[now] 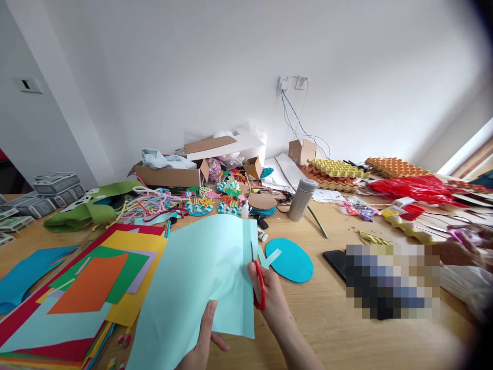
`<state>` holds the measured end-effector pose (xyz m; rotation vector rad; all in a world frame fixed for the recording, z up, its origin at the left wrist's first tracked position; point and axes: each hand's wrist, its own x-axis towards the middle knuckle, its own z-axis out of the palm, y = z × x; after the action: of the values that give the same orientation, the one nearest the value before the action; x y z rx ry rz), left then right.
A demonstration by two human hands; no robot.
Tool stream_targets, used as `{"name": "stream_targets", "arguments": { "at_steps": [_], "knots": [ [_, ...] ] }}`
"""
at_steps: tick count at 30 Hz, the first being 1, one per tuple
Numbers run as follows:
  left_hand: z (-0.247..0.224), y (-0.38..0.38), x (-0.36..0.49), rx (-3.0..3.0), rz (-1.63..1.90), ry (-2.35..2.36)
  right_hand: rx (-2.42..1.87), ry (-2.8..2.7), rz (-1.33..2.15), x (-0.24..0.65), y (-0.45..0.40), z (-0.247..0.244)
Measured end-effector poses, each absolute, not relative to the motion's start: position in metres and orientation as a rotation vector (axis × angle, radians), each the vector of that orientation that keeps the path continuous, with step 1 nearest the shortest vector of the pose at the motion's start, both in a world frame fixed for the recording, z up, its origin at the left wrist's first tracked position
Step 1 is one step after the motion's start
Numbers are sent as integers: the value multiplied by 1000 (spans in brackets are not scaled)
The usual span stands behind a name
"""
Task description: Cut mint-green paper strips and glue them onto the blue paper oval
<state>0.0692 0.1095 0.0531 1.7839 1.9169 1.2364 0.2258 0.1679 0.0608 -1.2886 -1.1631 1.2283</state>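
Observation:
A large pale aqua sheet point(192, 257) is raised over the table, curved, its lower edge near me. My left hand point(206, 329) grips its lower part, thumb on top and fingers underneath. Red-handled scissors point(260, 288) are in my right hand point(269, 295); their blades lie at the sheet's right part, pointing away from me, beside a lengthwise line near the right edge. Just right of the scissors, a narrow aqua strip point(274, 257) rests partly on a blue oval point(293, 261).
Coloured sheets point(92, 282) are stacked at left. Behind stand a grey bottle point(302, 200), a glue bottle point(245, 209), paper crafts and an open cardboard box point(169, 174). At right are a black phone point(337, 263), a blurred patch, egg trays point(339, 168) and another person's hand point(460, 252).

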Motion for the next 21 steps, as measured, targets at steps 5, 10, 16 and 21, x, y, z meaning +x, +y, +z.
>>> {"name": "stream_targets", "arguments": {
  "at_steps": [5,10,16,21],
  "knots": [
    [54,110,70,1809,1245,1874,-1273,-1192,1200,230,170,56],
    [55,110,69,1892,1246,1873,-1275,-1188,1171,230,171,53],
    [65,107,70,2007,1284,1943,-1306,-1142,1169,227,170,56],
    [67,107,70,2001,1248,1901,-1280,-1139,1185,230,170,54]
  ]
}}
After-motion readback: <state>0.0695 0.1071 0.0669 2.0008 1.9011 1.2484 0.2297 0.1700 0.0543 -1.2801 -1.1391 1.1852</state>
